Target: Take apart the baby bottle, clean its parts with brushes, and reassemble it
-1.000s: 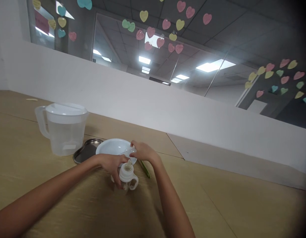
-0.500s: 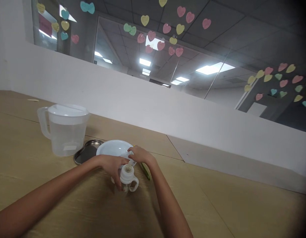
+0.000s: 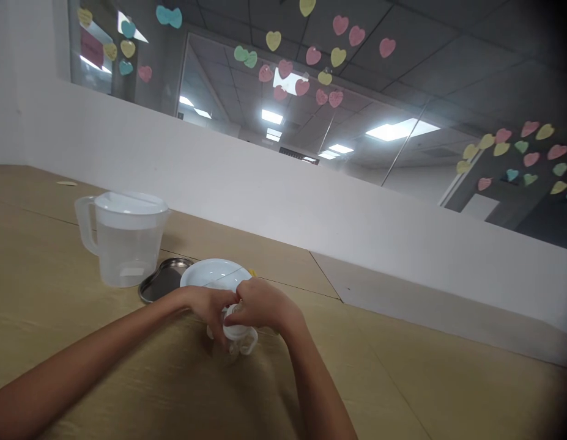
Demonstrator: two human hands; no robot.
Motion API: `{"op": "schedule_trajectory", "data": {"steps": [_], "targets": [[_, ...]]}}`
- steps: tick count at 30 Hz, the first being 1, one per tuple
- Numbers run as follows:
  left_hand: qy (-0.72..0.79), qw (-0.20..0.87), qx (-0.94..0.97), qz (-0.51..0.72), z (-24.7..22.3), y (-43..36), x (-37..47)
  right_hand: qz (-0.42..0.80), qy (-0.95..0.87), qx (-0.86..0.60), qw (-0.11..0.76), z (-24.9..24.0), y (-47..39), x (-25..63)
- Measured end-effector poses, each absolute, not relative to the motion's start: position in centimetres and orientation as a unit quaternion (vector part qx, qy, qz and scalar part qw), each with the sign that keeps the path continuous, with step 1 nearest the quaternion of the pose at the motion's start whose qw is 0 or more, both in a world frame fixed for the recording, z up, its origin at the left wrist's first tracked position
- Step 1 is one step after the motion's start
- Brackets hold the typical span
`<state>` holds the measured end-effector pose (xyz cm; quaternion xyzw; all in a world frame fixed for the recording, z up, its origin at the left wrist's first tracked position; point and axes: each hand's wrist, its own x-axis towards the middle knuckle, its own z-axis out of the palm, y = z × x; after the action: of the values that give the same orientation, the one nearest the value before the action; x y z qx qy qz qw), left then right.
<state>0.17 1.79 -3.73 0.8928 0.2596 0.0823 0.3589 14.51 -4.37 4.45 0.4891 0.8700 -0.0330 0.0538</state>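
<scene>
A baby bottle (image 3: pixel 238 332) with a white collar, clear body and side handles stands on the table, slightly blurred. My left hand (image 3: pixel 210 307) is closed around its left side. My right hand (image 3: pixel 266 305) is closed over the bottle's top, on a clear cap mostly hidden by the fingers. The teat is covered from view by this hand. Just behind both hands lies a white bowl (image 3: pixel 208 269), with a thin pale line across its inside.
A translucent lidded pitcher (image 3: pixel 127 247) stands at the left. Beside it lies a kidney-shaped metal tray (image 3: pixel 160 282). A yellow tip (image 3: pixel 252 272) shows behind my right hand. A white wall (image 3: pixel 265 189) with windows rises behind the table.
My right hand has moved from the bowl's edge toward me with the clear cap, onto the bottle's top. My left hand keeps its hold. The green object is now almost wholly hidden.
</scene>
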Motion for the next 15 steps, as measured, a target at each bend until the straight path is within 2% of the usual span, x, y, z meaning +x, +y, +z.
{"op": "schedule_trajectory", "data": {"steps": [8, 15], "targets": [[0.253, 0.364, 0.889, 0.117, -3.8, 1.6, 0.1, 0.007, 0.907, 0.413, 0.081, 4.5, -4.4, 14.3], [0.222, 0.383, 0.893, 0.083, -3.9, 2.0, 0.2, -0.070, 0.932, 0.353, 0.051, 4.4, -4.0, 15.3]]}}
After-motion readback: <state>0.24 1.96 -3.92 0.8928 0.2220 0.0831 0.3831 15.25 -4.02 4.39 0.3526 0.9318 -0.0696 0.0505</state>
